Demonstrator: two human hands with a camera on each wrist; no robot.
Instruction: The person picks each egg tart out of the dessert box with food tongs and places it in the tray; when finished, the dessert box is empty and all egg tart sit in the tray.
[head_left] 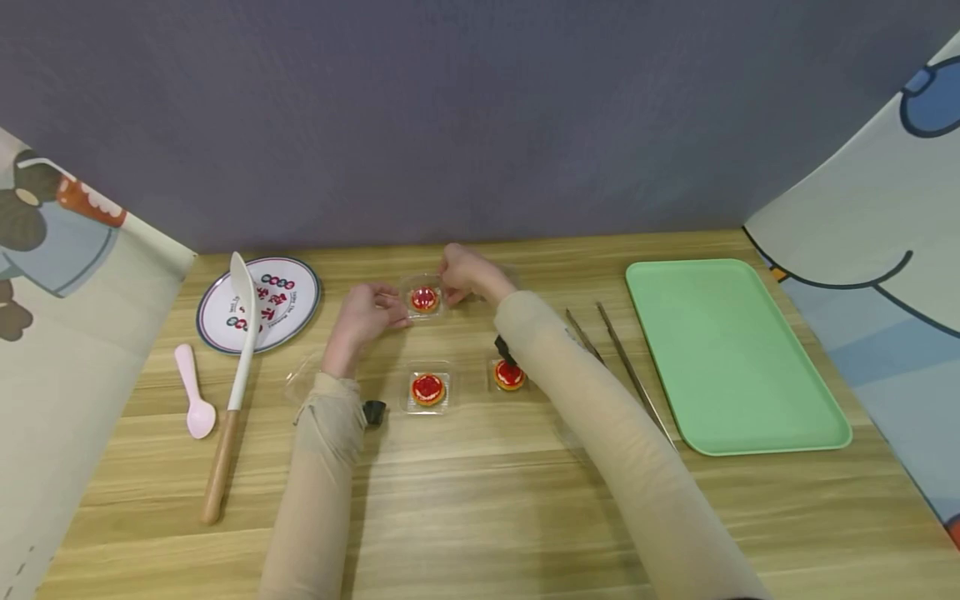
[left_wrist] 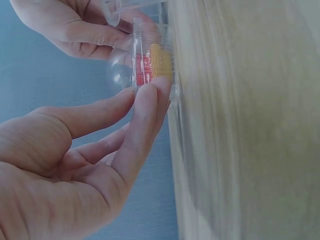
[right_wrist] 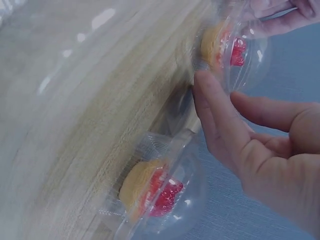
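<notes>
Both hands meet at a clear plastic box (head_left: 424,310) with a domed lid. Inside sits a small tart (head_left: 424,298) with a red top and yellow crust. The left hand (head_left: 367,313) pinches the box's left edge, thumb at the lid rim and fingers against the base in the left wrist view. On the opposite edge, the right hand (head_left: 471,275) pinches the rim between thumb and fingers. Another domed box with a tart (right_wrist: 145,192) stands beside the right hand in the right wrist view; that arm mostly hides it in the head view.
Closer in lie a second tart (head_left: 428,389) and a third tart (head_left: 509,375), each in clear plastic. Left are a plate (head_left: 302,321), a long-handled spoon (head_left: 242,367) and a pink spoon (head_left: 199,417). Metal tongs (head_left: 630,367) and a green tray (head_left: 738,358) lie right.
</notes>
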